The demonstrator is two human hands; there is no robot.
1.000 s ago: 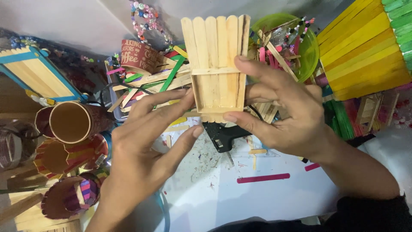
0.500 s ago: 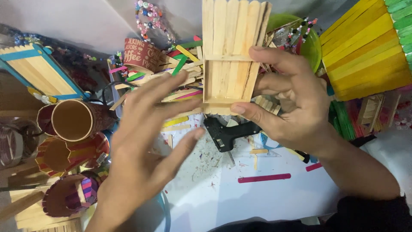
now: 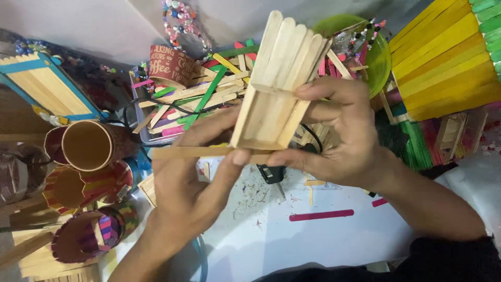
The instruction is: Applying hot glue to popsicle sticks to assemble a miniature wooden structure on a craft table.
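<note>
While the craft-stick tray (image 3: 279, 83) stood tilted above the littered white table (image 3: 292, 245), the right hand (image 3: 339, 136) gripped it, thumb under its lower end and fingers curled over its side rail. The left hand (image 3: 193, 183) pinched a loose wooden stick (image 3: 193, 152) flat against the tray's bottom edge, its other fingers spread. Paper cups (image 3: 88, 146) lay left.

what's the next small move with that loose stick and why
Probably press the loose stick flat along the bottom edge of the stick box. The left hand pinches it level, already touching that edge, while the right hand grips the box's side to steady it.
</note>
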